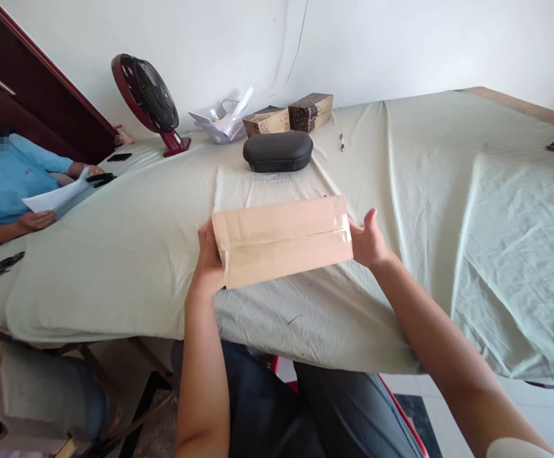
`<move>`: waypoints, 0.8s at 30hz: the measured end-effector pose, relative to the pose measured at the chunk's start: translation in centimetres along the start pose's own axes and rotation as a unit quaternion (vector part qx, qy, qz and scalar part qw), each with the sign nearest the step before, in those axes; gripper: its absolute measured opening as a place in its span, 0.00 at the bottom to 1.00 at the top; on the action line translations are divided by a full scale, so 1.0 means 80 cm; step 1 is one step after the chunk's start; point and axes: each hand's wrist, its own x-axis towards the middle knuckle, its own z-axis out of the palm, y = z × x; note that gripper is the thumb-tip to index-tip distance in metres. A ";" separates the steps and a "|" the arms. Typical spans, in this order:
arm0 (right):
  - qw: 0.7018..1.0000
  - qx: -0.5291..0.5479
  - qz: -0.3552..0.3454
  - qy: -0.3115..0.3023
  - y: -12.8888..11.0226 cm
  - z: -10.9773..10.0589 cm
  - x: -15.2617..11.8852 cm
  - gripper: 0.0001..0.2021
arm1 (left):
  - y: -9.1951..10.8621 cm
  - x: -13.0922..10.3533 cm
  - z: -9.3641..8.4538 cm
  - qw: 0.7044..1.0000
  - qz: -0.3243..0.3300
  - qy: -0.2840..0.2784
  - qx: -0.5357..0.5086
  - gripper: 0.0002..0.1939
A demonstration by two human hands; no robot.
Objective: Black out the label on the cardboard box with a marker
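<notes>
A closed brown cardboard box (283, 242), with a seam along the side facing me and clear tape at its right end, is held over the near part of the table. My left hand (208, 264) grips its left end. At the right end, my right hand (369, 242) presses against the box with the thumb up; its other fingers are partly hidden behind the box. Beyond the box lies a black oval case (278, 151).
On the cloth-covered table (128, 254) stand a red fan (147, 95), a plastic basket (222, 127) with papers, and two patterned boxes (311, 113). A pen (342, 142) lies right of them. At the left, a person in blue (9, 184) holds paper.
</notes>
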 end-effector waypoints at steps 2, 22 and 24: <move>0.995 0.058 0.083 0.015 -0.010 -0.004 0.001 0.56 | 0.002 0.001 0.000 0.999 0.036 -0.013 0.013 0.62; 0.982 -0.108 -0.125 0.095 0.000 0.007 -0.002 0.41 | 0.019 -0.009 0.044 0.941 -0.115 -0.088 -0.305 0.66; 0.979 -0.120 -0.138 0.094 0.004 0.006 -0.003 0.42 | 0.021 -0.011 0.044 0.941 -0.122 -0.078 -0.307 0.61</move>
